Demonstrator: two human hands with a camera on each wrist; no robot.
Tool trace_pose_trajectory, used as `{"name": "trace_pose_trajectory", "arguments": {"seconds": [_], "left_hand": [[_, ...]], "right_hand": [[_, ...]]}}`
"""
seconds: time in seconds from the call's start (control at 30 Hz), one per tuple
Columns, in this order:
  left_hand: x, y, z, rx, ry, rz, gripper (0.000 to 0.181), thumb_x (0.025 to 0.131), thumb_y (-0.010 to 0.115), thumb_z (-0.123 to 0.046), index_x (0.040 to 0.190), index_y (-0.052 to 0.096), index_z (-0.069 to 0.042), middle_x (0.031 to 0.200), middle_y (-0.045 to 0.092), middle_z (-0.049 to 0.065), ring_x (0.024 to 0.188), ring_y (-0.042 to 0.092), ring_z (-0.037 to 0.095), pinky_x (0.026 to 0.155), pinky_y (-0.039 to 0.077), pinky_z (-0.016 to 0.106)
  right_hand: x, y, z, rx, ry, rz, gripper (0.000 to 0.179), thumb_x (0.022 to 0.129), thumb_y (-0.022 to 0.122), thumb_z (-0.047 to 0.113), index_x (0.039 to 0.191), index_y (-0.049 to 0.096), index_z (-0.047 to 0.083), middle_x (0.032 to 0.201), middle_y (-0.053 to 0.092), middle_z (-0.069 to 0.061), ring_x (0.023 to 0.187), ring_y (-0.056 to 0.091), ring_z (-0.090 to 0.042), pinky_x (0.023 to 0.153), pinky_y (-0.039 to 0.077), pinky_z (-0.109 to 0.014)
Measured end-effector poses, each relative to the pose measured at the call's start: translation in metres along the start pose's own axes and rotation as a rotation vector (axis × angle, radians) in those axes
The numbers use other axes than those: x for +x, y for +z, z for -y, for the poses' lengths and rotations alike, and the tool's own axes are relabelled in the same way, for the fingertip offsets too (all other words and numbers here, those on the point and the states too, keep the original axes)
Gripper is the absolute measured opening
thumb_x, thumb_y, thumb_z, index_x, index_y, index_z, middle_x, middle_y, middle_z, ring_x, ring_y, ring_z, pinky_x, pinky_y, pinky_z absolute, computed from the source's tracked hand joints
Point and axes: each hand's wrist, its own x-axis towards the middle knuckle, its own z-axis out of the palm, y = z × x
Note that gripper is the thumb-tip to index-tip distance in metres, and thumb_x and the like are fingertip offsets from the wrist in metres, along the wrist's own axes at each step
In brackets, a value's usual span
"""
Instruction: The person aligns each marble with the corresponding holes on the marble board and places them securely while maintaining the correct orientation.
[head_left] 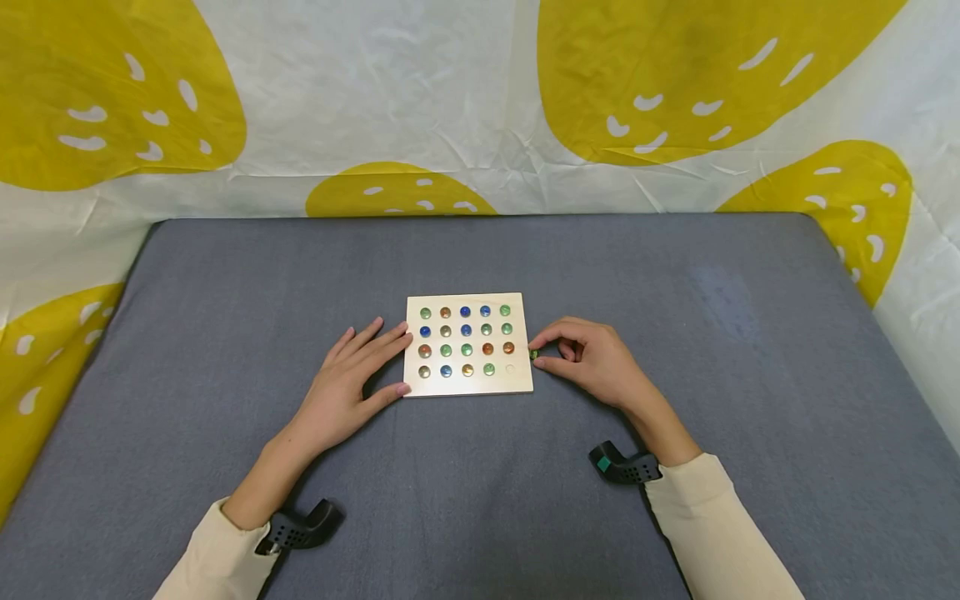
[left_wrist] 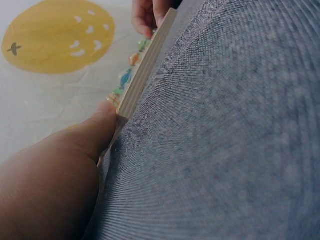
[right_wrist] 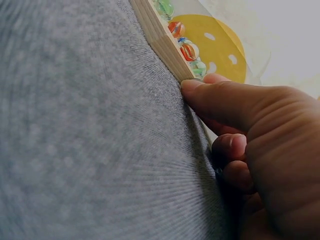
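A pale wooden board [head_left: 457,387] lies flat on the cloth, with rows of glass marbles in its hollows, such as a blue marble [head_left: 465,312] and an orange marble [head_left: 487,349]. The hollow [head_left: 511,369] at its near right corner is bare. My left hand [head_left: 341,392] has its fingers spread, thumb and fingertips touching the board's left edge. Just off the right edge, my right hand [head_left: 596,358] pinches a green marble [head_left: 534,354] between thumb and index finger. In the right wrist view the thumb [right_wrist: 220,97] mostly hides that marble.
Grey cloth [head_left: 480,500] covers the table. A white sheet with yellow shapes [head_left: 401,192] hangs behind it. Each wrist wears a black camera mount, one at the left wrist [head_left: 303,527] and one at the right wrist [head_left: 624,465].
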Motion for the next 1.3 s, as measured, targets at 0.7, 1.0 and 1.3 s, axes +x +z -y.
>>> {"name": "trace_pose_trajectory", "arguments": {"seconds": [0.7,1.0,1.3], "left_hand": [[0.0018,-0.001,0.0003,0.002,-0.006,0.009,0.065,0.087,0.071,-0.033,0.144,0.047,-0.015,0.149,0.041,0.002,0.14,0.026,0.031,0.111,0.012,0.055],[0.0017,-0.0008,0.0008,0.001,-0.013,0.011,0.065,0.086,0.071,-0.033,0.144,0.047,-0.015,0.149,0.04,0.002,0.141,0.025,0.03,0.111,0.011,0.055],[-0.0003,0.0002,0.0005,0.0,-0.008,0.008,0.065,0.086,0.071,-0.033,0.144,0.047,-0.015,0.149,0.04,0.002,0.14,0.026,0.031,0.112,0.012,0.055]], "right_hand": [[0.0018,-0.0004,0.0016,-0.015,0.008,-0.005,0.016,0.082,0.078,0.013,0.095,0.073,0.02,0.067,0.049,0.002,0.054,0.042,-0.014,0.051,0.035,-0.026],[0.0027,-0.0002,0.0019,-0.027,0.014,-0.007,0.016,0.082,0.078,0.013,0.096,0.073,0.02,0.068,0.051,0.002,0.055,0.042,-0.014,0.052,0.035,-0.026],[0.0003,0.0022,-0.0002,-0.053,0.003,-0.017,0.016,0.081,0.079,0.014,0.095,0.074,0.02,0.065,0.048,0.004,0.053,0.041,-0.013,0.051,0.036,-0.026]]}}
